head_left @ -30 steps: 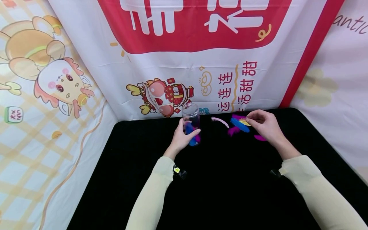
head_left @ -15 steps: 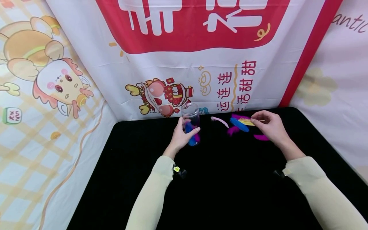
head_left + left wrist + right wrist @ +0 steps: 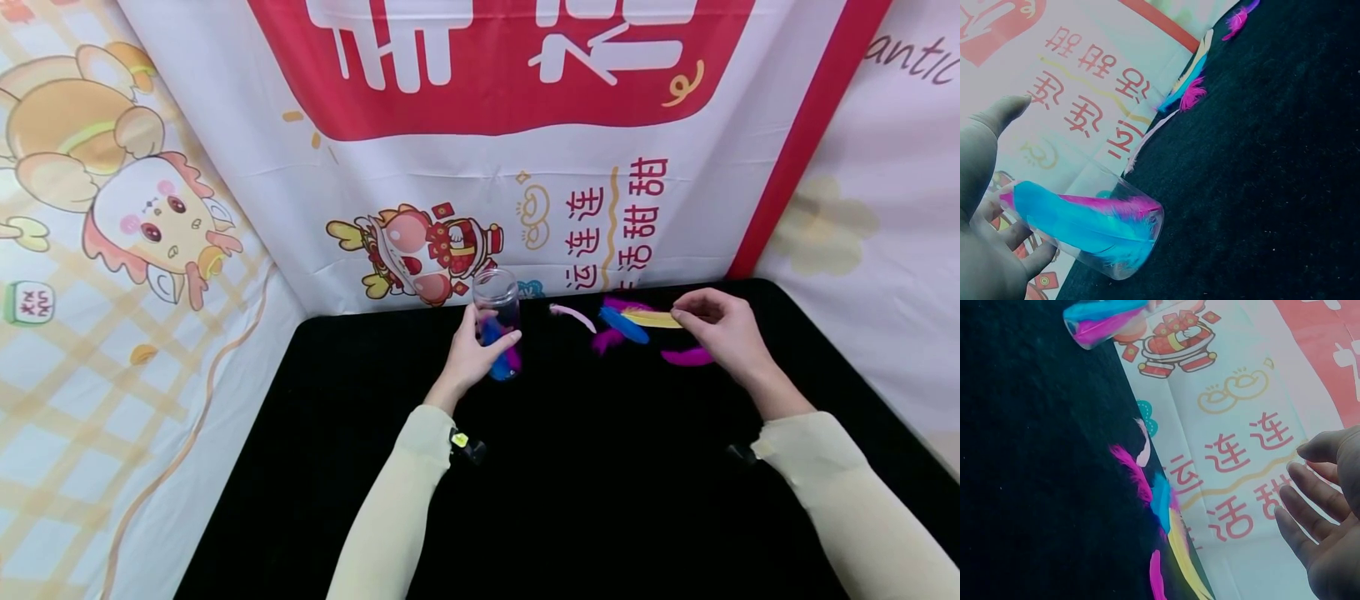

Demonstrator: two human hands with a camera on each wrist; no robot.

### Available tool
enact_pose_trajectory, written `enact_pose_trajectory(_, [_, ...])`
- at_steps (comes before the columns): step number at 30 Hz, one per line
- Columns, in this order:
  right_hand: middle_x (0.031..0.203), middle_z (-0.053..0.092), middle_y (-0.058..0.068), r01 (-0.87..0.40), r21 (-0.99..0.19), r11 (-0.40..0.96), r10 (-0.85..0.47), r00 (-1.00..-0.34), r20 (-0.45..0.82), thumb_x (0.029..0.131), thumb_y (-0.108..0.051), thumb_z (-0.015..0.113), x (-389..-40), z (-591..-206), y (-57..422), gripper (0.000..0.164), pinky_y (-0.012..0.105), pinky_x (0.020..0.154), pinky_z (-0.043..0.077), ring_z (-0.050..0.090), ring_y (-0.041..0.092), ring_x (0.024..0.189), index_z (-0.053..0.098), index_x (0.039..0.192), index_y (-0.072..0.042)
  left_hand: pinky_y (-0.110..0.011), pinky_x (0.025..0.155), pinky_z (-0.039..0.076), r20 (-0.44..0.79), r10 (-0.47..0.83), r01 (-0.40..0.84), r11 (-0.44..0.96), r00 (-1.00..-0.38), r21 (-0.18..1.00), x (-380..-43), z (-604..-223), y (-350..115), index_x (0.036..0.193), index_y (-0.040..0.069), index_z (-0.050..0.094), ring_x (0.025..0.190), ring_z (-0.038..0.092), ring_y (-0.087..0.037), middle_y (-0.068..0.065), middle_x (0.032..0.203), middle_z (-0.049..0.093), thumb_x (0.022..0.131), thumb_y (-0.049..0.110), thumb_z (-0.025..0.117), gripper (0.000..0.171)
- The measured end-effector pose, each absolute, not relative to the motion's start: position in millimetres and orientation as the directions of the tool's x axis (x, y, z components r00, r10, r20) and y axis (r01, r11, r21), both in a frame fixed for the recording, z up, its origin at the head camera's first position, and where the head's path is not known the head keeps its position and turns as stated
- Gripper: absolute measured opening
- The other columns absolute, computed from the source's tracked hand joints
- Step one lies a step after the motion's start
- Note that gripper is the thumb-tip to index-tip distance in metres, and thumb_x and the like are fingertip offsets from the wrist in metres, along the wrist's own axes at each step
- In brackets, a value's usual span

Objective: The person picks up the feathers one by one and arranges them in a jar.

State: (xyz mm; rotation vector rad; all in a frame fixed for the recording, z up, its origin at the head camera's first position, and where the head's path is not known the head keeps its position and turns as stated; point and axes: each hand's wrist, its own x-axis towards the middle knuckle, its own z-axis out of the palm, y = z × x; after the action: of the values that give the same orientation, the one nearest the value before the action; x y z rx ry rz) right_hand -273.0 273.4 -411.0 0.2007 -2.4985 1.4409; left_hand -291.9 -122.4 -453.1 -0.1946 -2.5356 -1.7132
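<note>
My left hand point(image 3: 471, 357) grips a clear cylindrical jar point(image 3: 497, 293), thumb on one side and fingers on the other. Inside it, a blue feather point(image 3: 1079, 219) and a magenta one show through the wall. A yellow feather point(image 3: 651, 319) lies by the table's back edge, overlapped at its right end by my right hand point(image 3: 722, 329) in the head view. The right wrist view shows those fingers spread and bent, holding nothing, with the yellow feather apart from them. Beside it lie a blue feather point(image 3: 624, 326), magenta feathers point(image 3: 687, 357) and a pale pink one point(image 3: 576, 317).
A black cloth-covered table point(image 3: 585, 483) spreads out in front of me. Behind its far edge hangs a white and red printed banner point(image 3: 420, 167). Patterned fabric walls point(image 3: 67, 400) close in the left and right sides.
My right hand has slid rightward along the yellow feather, uncovering more of it and of the magenta feather nearby. The yellow feather stays in place. My left hand and the jar have not moved.
</note>
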Motion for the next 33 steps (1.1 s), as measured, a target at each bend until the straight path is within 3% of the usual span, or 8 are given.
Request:
enact_pose_trajectory(13, [0.095,0.073,-0.006,-0.245,-0.822,0.514,0.026,-0.953,0.300,0.096,-0.015,0.073,-272,-416,290,0.023,0.009,0.074,0.049,0.063,-0.005,0.083,0.071,0.113,0.002,-0.050,0.115,0.037,0.139,0.062,0.152,0.383,-0.988,0.911,-291,-447,-123,0.141,0.025,0.041,0.136,0.046,-0.025,0.001,0.140,0.055,0.088,0.050,0.078,0.069])
enact_pose_trajectory(33, [0.095,0.072,-0.008,-0.210,-0.810,0.547,0.067,-0.954,0.292,0.095,-0.014,0.074,-270,-433,314,0.027,0.007,0.075,0.045,0.061,-0.008,0.084,0.069,0.115,0.003,-0.051,0.112,0.041,0.163,0.057,0.173,0.357,-0.985,0.918,-293,-442,-121,0.142,0.022,0.042,0.131,0.049,-0.020,0.001,0.137,0.055,0.091,0.041,0.079,0.066])
